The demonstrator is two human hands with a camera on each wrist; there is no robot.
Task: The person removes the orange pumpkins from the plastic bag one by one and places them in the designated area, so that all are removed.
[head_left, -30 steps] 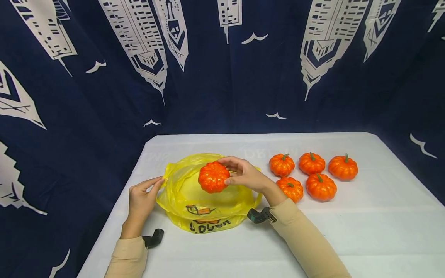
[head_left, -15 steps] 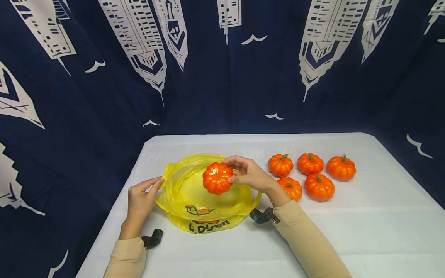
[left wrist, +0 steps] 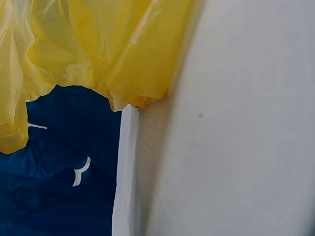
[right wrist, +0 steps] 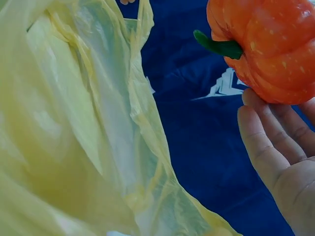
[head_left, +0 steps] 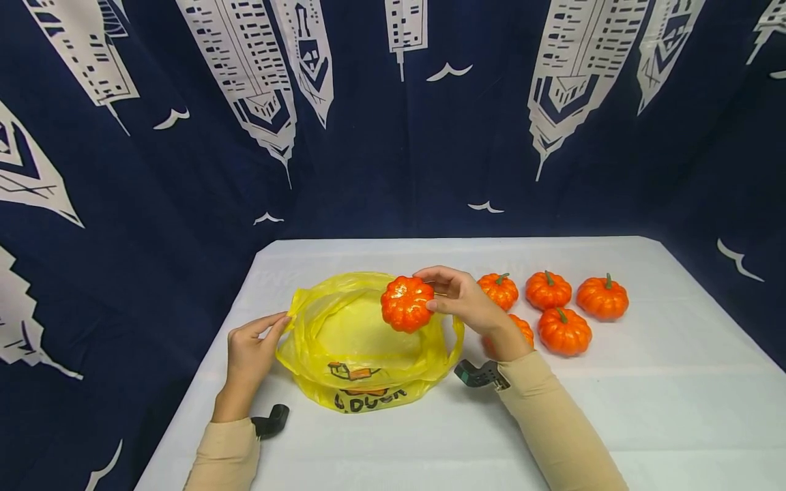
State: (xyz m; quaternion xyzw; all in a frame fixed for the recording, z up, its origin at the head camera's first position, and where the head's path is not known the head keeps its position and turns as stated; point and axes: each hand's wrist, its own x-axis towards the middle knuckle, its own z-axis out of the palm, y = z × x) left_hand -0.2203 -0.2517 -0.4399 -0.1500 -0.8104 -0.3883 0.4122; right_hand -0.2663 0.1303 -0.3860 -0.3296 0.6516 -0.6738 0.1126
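Observation:
A yellow plastic bag point(head_left: 368, 402) with a printed duck design stands on the table, its mouth spread wide. My left hand point(head_left: 250, 351) pinches the left edge of the bag between thumb and fingertips. In my right hand point(head_left: 463, 300) is a small orange pumpkin point(head_left: 406, 305), held by its side above the right part of the bag's mouth. The right wrist view shows the pumpkin's green stem point(right wrist: 219, 47) pointing towards the bag, with fingers point(right wrist: 263, 142) against its underside. Only yellow bag folds point(left wrist: 133, 59) and table show in the left wrist view; the left hand is out of it.
Several more orange pumpkins point(head_left: 565, 332) stand on the right of the white table point(head_left: 651, 409), two of them partly behind my right hand and wrist. A dark blue curtain point(head_left: 405, 150) printed with white buildings hangs behind the table.
My right hand has carried the pumpkin to the right and slightly up, from over the middle of the bag's mouth towards its right side. The left hand keeps its pinch in the same place.

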